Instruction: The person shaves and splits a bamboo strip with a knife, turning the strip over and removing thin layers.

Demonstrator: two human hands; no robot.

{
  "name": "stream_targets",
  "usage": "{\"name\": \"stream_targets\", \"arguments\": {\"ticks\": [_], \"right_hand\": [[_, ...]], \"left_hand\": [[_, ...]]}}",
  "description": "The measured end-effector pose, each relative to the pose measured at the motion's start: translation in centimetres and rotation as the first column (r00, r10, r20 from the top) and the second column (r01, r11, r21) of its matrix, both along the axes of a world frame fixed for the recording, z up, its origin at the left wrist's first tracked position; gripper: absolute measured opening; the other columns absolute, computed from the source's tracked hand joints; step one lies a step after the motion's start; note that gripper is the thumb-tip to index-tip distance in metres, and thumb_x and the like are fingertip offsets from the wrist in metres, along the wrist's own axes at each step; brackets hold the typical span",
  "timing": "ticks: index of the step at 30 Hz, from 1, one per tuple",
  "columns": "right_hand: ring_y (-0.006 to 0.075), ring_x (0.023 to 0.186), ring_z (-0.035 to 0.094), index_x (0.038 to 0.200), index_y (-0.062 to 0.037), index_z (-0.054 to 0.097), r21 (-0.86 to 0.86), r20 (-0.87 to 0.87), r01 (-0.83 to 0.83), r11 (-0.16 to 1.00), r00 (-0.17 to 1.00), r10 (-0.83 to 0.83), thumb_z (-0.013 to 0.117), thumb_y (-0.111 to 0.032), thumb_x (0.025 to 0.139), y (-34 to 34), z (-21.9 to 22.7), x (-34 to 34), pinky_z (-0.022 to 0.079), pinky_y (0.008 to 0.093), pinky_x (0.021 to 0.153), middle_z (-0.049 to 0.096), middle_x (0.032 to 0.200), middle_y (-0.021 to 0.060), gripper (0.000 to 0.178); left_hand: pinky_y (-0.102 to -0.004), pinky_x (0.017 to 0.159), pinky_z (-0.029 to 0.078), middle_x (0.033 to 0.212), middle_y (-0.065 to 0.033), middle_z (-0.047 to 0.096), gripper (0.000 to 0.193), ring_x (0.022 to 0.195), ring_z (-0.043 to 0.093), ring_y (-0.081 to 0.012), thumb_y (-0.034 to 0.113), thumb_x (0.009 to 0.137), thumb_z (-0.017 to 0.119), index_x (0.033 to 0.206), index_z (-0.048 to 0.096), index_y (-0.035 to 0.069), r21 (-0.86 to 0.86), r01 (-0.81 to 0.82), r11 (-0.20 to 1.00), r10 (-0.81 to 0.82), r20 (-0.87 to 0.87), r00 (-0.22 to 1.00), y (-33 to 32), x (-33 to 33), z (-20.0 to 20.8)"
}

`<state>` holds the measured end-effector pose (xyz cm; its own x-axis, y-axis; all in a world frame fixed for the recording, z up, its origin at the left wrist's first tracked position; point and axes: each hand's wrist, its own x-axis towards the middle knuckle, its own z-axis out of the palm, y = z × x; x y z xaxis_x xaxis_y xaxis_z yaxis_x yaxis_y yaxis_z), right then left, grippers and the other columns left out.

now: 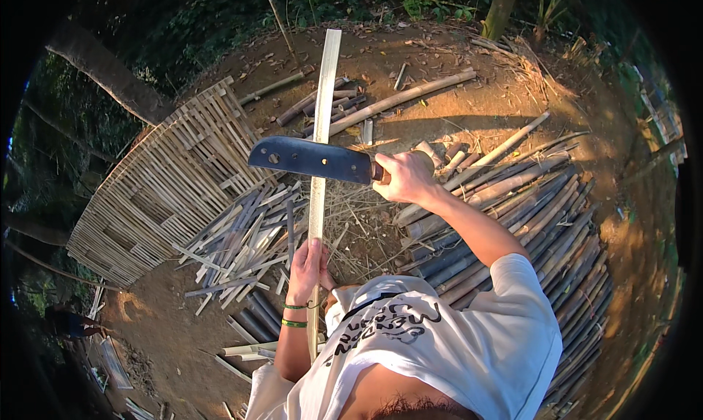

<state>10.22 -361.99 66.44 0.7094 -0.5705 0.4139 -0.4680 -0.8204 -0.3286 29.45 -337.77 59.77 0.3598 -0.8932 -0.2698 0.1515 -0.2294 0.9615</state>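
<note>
My right hand (405,175) is closed around the handle of a broad, dark machete (311,158) with several holes in its blade. The blade lies level, pointing left, across a long pale split bamboo strip (318,200). Lower down, my left hand (310,265) grips that strip, with the thumb along its face. The strip stands nearly upright in the view, its far end above the blade and its near end running down beside my body. Whether the blade touches the strip or only passes over it, I cannot tell.
A slatted bamboo panel (161,189) leans at the left. Split strips (249,237) lie heaped beside it. Many bamboo poles (527,222) are stacked at the right. A long pole (406,100) lies on the dirt ahead, near a tree trunk (502,10).
</note>
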Motion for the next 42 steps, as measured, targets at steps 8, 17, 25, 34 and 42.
{"name": "stream_targets", "arguments": {"ticks": [8, 17, 25, 34, 42], "right_hand": [[0.0259, 0.058, 0.066, 0.088, -0.0078, 0.060, -0.259, -0.118, -0.167, 0.951, 0.983, 0.141, 0.076, -0.026, 0.066, -6.3, 1.9, 0.6, 0.053, 0.0425, 0.052, 0.065, 0.067, 0.0081, 0.032], [0.0288, 0.077, 0.071, 0.093, -0.0091, 0.067, 0.104, -0.089, 0.511, 0.853, 0.859, -0.504, 0.067, -0.034, 0.078, -22.5, 11.1, -4.6, 0.054, 0.0451, 0.074, 0.071, 0.080, 0.0140, 0.029], [0.0149, 0.046, 0.053, 0.076, -0.0115, 0.057, 0.148, 0.084, 0.175, 0.973, 0.978, -0.189, 0.066, -0.029, 0.078, -9.7, 5.5, -2.6, 0.047, 0.0338, 0.047, 0.055, 0.056, 0.0007, 0.019], [0.0291, 0.059, 0.067, 0.093, -0.0075, 0.061, -0.045, 0.020, -0.173, 0.984, 0.985, 0.174, 0.076, -0.030, 0.072, -0.5, -0.7, 2.1, 0.054, 0.0431, 0.054, 0.065, 0.064, 0.0104, 0.034], [0.0177, 0.050, 0.059, 0.082, -0.0093, 0.060, 0.178, -0.067, 0.233, 0.956, 0.972, -0.225, 0.066, -0.037, 0.081, -14.8, 8.0, 0.6, 0.051, 0.0363, 0.049, 0.062, 0.063, 0.0035, 0.028]], "left_hand": [[-0.0227, 0.044, 0.033, 0.056, 0.0021, 0.047, 0.048, 0.047, 0.042, -0.0054, 0.043, 0.105, 0.046, 0.076, 0.053, 0.006, 0.018, 0.059, 0.998, -0.061, 0.139, 0.988, 0.5, -0.7, 0.7], [-0.0234, 0.042, 0.035, 0.054, 0.0022, 0.046, 0.048, 0.045, 0.043, -0.0066, 0.044, 0.105, 0.046, 0.074, 0.052, 0.008, 0.004, 0.124, 0.992, -0.124, -0.017, 0.992, 3.0, -1.8, -0.6], [-0.0259, 0.048, 0.034, 0.054, 0.0002, 0.041, 0.061, 0.049, 0.040, -0.0106, 0.055, 0.106, 0.034, 0.068, 0.048, 0.009, 0.030, 0.050, 0.998, -0.046, -0.132, 0.990, 1.3, 0.1, -2.8], [-0.0249, 0.046, 0.027, 0.053, 0.0029, 0.036, 0.056, 0.049, 0.032, -0.0082, 0.053, 0.107, 0.029, 0.074, 0.044, 0.011, -0.013, 0.095, 0.995, -0.096, -0.114, 0.989, -0.1, -0.3, -1.8], [-0.0265, 0.041, 0.024, 0.051, 0.0013, 0.033, 0.054, 0.044, 0.028, -0.0091, 0.053, 0.107, 0.026, 0.072, 0.036, 0.012, -0.024, 0.211, 0.977, -0.212, -0.044, 0.976, 0.2, -1.1, -2.4]]}}
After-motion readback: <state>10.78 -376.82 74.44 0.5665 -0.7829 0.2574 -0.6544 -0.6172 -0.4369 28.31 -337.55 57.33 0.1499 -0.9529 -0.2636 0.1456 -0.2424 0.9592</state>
